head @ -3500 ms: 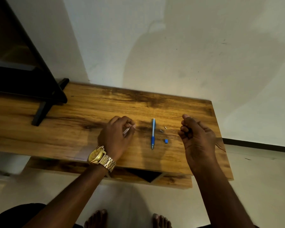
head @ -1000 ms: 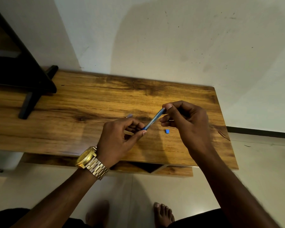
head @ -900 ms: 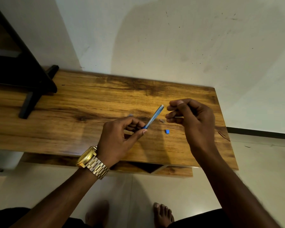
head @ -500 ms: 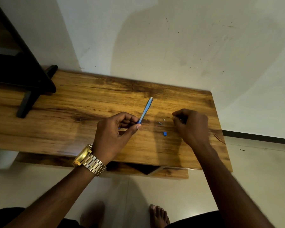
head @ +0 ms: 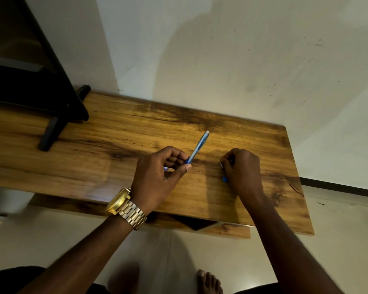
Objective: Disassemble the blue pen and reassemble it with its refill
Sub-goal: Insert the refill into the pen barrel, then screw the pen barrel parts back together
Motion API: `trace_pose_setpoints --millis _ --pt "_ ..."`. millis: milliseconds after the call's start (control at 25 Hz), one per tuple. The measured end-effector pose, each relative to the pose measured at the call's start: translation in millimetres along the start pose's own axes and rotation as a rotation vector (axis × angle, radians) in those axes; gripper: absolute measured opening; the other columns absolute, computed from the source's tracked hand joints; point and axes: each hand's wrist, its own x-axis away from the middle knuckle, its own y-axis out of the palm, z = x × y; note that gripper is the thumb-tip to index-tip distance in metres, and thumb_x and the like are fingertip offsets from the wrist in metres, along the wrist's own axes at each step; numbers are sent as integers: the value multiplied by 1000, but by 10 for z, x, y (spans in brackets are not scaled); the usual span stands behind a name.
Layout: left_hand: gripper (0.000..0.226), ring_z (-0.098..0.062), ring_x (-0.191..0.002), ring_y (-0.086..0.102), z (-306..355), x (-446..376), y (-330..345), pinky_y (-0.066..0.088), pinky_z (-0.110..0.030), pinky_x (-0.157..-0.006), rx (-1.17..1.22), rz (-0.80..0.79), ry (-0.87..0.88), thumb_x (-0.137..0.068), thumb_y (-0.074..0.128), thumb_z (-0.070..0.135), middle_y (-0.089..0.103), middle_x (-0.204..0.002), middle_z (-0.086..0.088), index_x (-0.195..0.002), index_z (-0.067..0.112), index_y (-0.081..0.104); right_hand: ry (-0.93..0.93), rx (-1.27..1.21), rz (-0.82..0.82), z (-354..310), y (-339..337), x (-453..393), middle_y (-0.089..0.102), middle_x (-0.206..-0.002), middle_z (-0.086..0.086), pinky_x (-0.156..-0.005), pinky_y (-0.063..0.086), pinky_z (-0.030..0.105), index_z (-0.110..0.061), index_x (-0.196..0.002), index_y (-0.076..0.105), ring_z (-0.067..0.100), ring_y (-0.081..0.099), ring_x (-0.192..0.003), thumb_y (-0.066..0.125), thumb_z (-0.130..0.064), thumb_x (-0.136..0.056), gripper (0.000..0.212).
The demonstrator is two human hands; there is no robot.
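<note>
My left hand [head: 155,177], gold watch [head: 123,205] at the wrist, pinches the blue pen barrel [head: 198,147] by its lower end, tilted above the wooden table [head: 106,145]. My right hand [head: 242,168] rests curled on the table over small pen parts [head: 224,178]; whether it grips any, I cannot tell.

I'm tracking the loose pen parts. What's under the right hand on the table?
A small blue piece peeks out at the edge of the right hand, lying on the wooden table, and a pale bit shows by its fingertips. Anything else beneath is covered.
</note>
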Motion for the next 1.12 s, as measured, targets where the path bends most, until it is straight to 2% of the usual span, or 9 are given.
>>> trace_pose_setpoints --millis 80,160,280,400,520,640,800,1000,1120 --pt "20 3 -96 73 2 1 -7 57 -10 -75 -11 1 3 -88 86 20 79 -98 14 -106 20 78 5 -57 -4 -57 -46 -9 75 -96 2 -67 46 19 -14 -99 74 11 66 -80 70 -15 -104 6" --pt "21 3 -97 73 4 2 2 56 -9 -74 -37 -3 14 -88 86 21 79 -98 13 -107 19 78 39 -354 53 -144 -151 9 77 -93 -3 -66 51 11 -13 -102 71 8 72 -76 67 -16 -106 6" --pt "22 2 -98 72 13 1 18 54 -6 -74 -87 -23 34 -88 86 20 79 -100 12 -108 18 78 45 -799 68 -270 -311 87 80 -93 7 -73 62 23 -7 -109 73 11 76 -78 71 -14 -104 9" --pt "21 0 -92 74 15 5 53 54 -6 -74 -107 -46 47 -88 86 19 79 -100 10 -108 17 78 35 -1010 -10 -289 -418 187 75 -98 25 -81 63 31 -2 -114 74 18 74 -83 74 -6 -100 14" --pt "21 -1 -92 74 35 1 101 55 -8 -73 -119 -50 58 -89 86 20 79 -100 11 -109 17 78 -6 -1004 -42 -250 -479 217 75 -100 26 -85 63 35 -1 -113 76 22 75 -86 75 -2 -98 15" --pt "22 -2 -92 75 36 -2 129 60 -13 -73 -119 -56 60 -89 85 20 78 -101 11 -109 17 78 -54 -1001 -66 -220 -517 223 77 -95 23 -81 63 37 1 -109 75 25 75 -83 76 1 -97 12" --pt "21 -4 -91 75 31 5 147 62 -18 -73 -124 -59 66 -89 85 17 79 -101 10 -108 16 78 -71 -973 -63 -205 -536 227 77 -91 24 -78 65 42 -1 -108 76 29 76 -81 81 -4 -95 14" --pt "21 -3 -90 75 27 0 138 61 -15 -72 -132 -55 79 -89 85 16 78 -102 10 -108 16 78 -64 -954 -59 -166 -509 212 82 -95 13 -81 66 40 -4 -108 79 27 81 -87 79 -8 -97 12" --pt "20 -3 -90 74 31 3 141 60 -14 -72 -134 -51 82 -89 86 16 78 -101 10 -107 16 78 -73 -979 -88 -159 -514 209 83 -97 13 -82 65 36 -1 -110 78 26 82 -91 77 -7 -99 13"
